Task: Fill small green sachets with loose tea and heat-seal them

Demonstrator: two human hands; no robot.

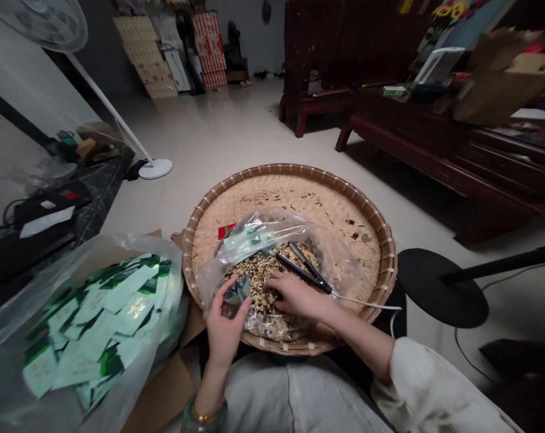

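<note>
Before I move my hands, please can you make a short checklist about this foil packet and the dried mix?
1. Left hand grips the foil packet: ok.
2. Contents of the foil packet: cannot tell.
3. Right hand rests on the dried mix in the clear plastic bag: ok.
4. Black corded tongs lie beside the right hand: ok.
5. Dark bits lie loose on the bamboo tray, outside the bag: not ok.

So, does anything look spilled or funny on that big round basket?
Yes. Dark crumbs lie scattered on the bare weave of the round bamboo tray, outside the clear plastic bag. They look spilled because the rest of the crumbly mix sits inside that bag.
</note>
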